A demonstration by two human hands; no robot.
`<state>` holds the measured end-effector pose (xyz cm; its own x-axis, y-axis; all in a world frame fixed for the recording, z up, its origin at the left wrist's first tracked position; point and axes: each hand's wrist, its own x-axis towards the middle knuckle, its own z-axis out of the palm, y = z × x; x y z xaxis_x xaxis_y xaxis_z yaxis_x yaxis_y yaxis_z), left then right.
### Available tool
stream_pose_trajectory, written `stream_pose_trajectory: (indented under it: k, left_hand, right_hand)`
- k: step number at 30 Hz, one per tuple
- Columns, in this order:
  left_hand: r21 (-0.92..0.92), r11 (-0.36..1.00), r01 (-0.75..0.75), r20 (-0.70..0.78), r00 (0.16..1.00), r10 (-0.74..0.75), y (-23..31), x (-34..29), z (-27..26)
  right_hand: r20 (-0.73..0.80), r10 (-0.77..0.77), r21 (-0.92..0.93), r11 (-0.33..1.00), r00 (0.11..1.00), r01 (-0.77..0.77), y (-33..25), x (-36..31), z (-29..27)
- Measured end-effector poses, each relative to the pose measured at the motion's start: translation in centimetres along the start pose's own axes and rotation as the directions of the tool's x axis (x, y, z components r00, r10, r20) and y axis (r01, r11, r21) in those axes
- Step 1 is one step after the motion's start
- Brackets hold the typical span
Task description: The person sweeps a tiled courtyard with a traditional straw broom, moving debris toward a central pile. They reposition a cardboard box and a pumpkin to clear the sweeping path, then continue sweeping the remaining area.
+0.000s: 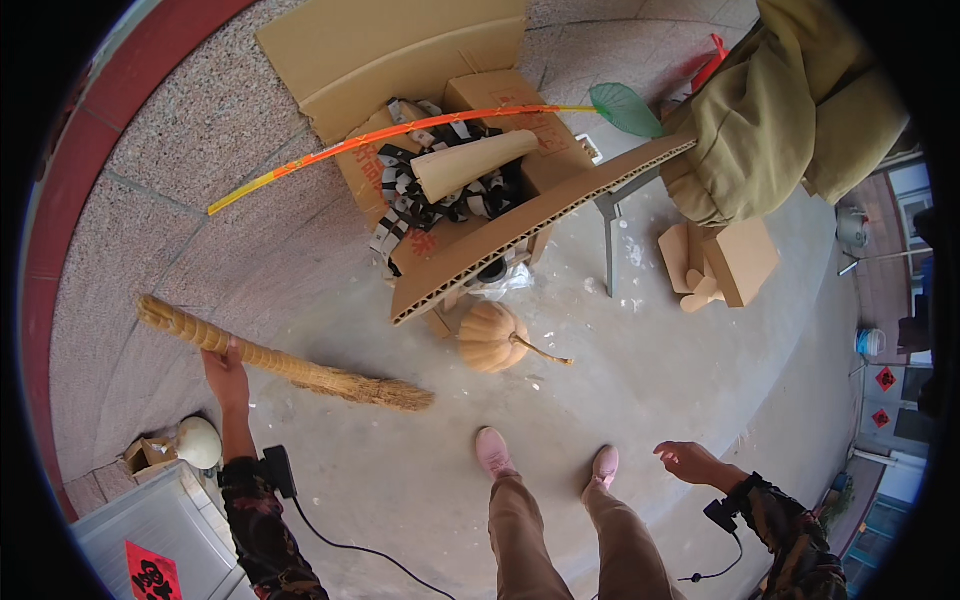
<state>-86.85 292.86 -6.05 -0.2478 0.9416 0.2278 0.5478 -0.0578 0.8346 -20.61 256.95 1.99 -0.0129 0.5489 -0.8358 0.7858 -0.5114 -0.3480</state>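
Left hand (226, 378) is wrapped around the handle of a straw broom (290, 365), fingers closed on the shaft roughly a third of the way from its butt end. Right hand (688, 462) hangs free on the right, fingers loosely apart, holding nothing.

The broom lies nearly level across the left of the scene, butt end to the far left, bristle head pointing right and ending short of a tan pumpkin (492, 337) on the concrete floor (650, 360). So most of its length, and the bristles, sit to the right of my grip.

My judgement: a one-handed hold this far back leaves the head heavy and loose. I'd bring the free hand onto the shaft nearer the bristles, tip the head down until the straw meets the floor, and keep strokes short and low.

Watch the pumpkin's stem, and the cardboard box (470, 190) of black-and-white strips just beyond it, with a corrugated sheet (540, 235) leaning across. White scraps dot the floor near a grey metal leg (611, 240).

My feet (545, 460) stand near, between both hands.
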Motion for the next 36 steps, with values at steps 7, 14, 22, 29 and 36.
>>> stream_pose_trajectory:
  k: [7,14,22,29,36]
  left_hand:
    - [0.068,0.996,0.051,0.272,0.960,-0.068,18.1,-16.6,-1.6]
    - [0.031,0.958,0.284,0.746,0.632,-0.211,34.4,-31.4,2.1]
    - [-0.209,0.964,-0.165,0.978,-0.031,0.206,42.9,-40.5,10.7]
    - [-0.468,0.869,-0.160,0.883,-0.126,0.452,45.6,-45.2,18.7]
    - [-0.491,0.692,-0.529,0.804,0.030,0.593,47.1,-47.3,21.5]
  right_hand:
    - [0.055,-0.207,0.204,0.960,0.977,0.192,-2.6,0.3,2.3]
    - [0.311,-0.505,0.689,0.703,0.805,0.175,-3.6,-2.1,4.7]
    - [0.688,-0.433,0.722,0.323,0.583,-0.612,-0.9,-5.7,7.1]
    - [0.513,-0.270,0.857,0.103,0.814,-0.506,3.8,-7.8,4.7]
    - [0.263,-0.043,0.879,0.423,0.964,-0.221,7.8,-6.3,-1.0]
